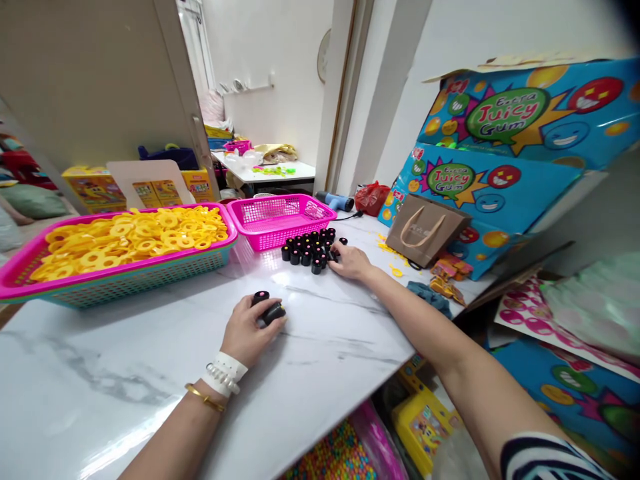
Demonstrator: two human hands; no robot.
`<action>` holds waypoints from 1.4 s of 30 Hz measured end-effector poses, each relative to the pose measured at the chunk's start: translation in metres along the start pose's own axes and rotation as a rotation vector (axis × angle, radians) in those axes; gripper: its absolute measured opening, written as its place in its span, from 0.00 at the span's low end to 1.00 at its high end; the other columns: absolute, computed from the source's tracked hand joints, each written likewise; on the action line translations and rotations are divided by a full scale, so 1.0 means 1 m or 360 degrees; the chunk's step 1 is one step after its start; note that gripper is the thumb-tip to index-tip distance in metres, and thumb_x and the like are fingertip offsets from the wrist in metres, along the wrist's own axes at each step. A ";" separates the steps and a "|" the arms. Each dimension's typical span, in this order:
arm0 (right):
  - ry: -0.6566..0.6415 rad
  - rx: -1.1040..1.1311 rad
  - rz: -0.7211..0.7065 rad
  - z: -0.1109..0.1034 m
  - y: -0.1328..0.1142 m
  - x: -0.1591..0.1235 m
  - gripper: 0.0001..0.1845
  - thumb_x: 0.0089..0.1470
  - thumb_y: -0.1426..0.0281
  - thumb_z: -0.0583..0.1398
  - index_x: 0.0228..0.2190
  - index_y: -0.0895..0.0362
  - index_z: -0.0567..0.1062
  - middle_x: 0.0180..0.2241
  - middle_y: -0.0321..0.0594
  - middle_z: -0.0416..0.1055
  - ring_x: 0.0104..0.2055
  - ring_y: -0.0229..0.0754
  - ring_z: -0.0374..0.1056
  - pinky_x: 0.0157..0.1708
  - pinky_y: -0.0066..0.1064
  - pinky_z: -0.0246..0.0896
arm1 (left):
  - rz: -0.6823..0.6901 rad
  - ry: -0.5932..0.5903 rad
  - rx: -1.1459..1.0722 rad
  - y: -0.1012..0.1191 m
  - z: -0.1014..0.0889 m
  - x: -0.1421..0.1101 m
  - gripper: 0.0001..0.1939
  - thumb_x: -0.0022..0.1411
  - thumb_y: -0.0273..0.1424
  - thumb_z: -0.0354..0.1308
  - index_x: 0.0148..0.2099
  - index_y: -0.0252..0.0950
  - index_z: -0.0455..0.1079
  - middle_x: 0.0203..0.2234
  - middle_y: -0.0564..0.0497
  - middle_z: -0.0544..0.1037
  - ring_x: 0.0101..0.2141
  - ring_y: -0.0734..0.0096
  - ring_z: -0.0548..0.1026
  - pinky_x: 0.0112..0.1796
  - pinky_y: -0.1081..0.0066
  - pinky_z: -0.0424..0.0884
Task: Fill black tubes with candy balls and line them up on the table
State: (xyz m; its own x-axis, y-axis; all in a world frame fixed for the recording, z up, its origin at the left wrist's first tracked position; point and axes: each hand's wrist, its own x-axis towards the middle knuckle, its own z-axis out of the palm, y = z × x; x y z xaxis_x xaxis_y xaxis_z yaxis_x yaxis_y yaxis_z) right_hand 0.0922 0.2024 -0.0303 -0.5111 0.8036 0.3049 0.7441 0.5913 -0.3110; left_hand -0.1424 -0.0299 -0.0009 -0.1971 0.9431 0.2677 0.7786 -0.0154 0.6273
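My left hand (253, 327) is closed around small black cylinders (273, 313) on the white marbled table; one stands upright with a pink dot on top and another lies tilted under my fingers. Farther forward, my right hand (351, 262) reaches to the right edge of a cluster of the same black cylinders (306, 257). Its fingertips close on a black cylinder (332, 254) there, partly hidden by the fingers. Most in the cluster stand upright, with pink, yellow or orange dots on top.
A pink basket (257, 241) stands behind the cluster. Left of it, a pink-and-teal basket (150, 283) holds yellow ring-ended plastic pieces (135, 237). To the right are a brown paper bag (425, 230), blue gum cartons (480, 180), a blue cloth (429, 298) and a red plastic bag (371, 198).
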 end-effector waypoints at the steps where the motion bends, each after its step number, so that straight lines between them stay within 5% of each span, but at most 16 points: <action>1: 0.0012 0.0029 -0.0009 0.000 0.000 -0.001 0.17 0.50 0.63 0.60 0.42 0.53 0.68 0.38 0.41 0.75 0.39 0.46 0.70 0.38 0.33 0.61 | -0.0004 -0.0003 0.0005 0.000 0.000 0.000 0.19 0.53 0.40 0.61 0.46 0.41 0.77 0.42 0.45 0.72 0.48 0.54 0.71 0.52 0.53 0.66; 8: 0.0147 0.0307 -0.0076 0.000 0.004 -0.018 0.29 0.42 0.75 0.58 0.49 0.55 0.63 0.46 0.44 0.68 0.44 0.43 0.67 0.43 0.33 0.64 | 0.0005 -0.0003 0.0024 0.000 0.000 0.000 0.18 0.53 0.40 0.61 0.46 0.43 0.77 0.42 0.47 0.72 0.47 0.56 0.71 0.52 0.54 0.67; 26: -0.0002 0.0531 -0.0235 -0.006 -0.002 -0.051 0.19 0.48 0.74 0.60 0.45 0.55 0.75 0.45 0.42 0.75 0.48 0.45 0.69 0.52 0.37 0.61 | -0.0013 -0.0024 0.0049 0.001 -0.001 0.001 0.18 0.53 0.41 0.61 0.46 0.43 0.77 0.42 0.48 0.72 0.48 0.56 0.71 0.53 0.56 0.67; 34: -0.0364 0.0706 -0.0921 -0.043 -0.052 -0.108 0.22 0.52 0.78 0.57 0.50 0.56 0.73 0.46 0.45 0.72 0.50 0.42 0.67 0.52 0.38 0.63 | 0.0287 -0.0347 -0.0111 0.016 0.000 -0.002 0.18 0.55 0.39 0.61 0.49 0.43 0.76 0.49 0.46 0.71 0.50 0.57 0.71 0.53 0.56 0.67; 39: -0.0420 0.0411 -0.1343 -0.069 -0.090 -0.145 0.16 0.59 0.76 0.54 0.47 0.56 0.74 0.44 0.48 0.72 0.48 0.45 0.66 0.47 0.41 0.65 | 0.0374 -0.0495 -0.0205 0.025 0.003 0.000 0.19 0.55 0.38 0.62 0.49 0.42 0.76 0.49 0.46 0.71 0.49 0.58 0.71 0.53 0.56 0.67; 42: -0.0283 0.0433 -0.1403 -0.077 -0.098 -0.145 0.16 0.59 0.76 0.54 0.46 0.53 0.74 0.47 0.46 0.70 0.51 0.45 0.64 0.50 0.43 0.64 | 0.0356 -0.0465 -0.0271 0.024 0.003 0.001 0.19 0.56 0.39 0.60 0.49 0.42 0.75 0.45 0.47 0.72 0.47 0.60 0.72 0.50 0.58 0.68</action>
State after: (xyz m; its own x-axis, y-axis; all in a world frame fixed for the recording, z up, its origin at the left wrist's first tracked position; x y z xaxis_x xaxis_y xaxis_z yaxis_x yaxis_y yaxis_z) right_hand 0.1267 0.0229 0.0250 -0.9173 0.0434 0.3958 -0.0577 0.9691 -0.2400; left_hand -0.1220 -0.0281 0.0127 0.1625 0.9646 0.2077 0.6687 -0.2625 0.6957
